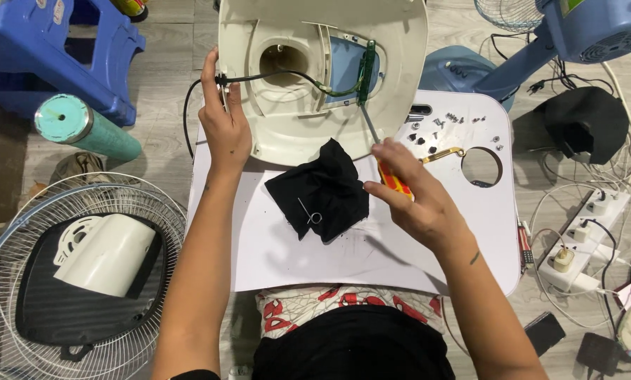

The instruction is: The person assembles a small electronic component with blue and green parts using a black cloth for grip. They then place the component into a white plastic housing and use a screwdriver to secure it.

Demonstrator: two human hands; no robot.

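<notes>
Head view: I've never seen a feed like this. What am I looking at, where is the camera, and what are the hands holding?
One camera, worn on a person's head, looks down at their two bare hands over a white board. The left hand steadies a cream fan base, turned underside up, gripping where its black cord enters. The right hand holds a screwdriver with a red and yellow handle, its tip at the green circuit board. On the white board lie a black cloth and loose screws. A fan grille lies on the floor.

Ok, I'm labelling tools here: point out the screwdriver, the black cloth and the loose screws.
screwdriver [369, 127]: head view, on its metal shaft.
black cloth [326, 186]: head view, on its middle.
loose screws [438, 123]: head view, on the scattered group.
</notes>
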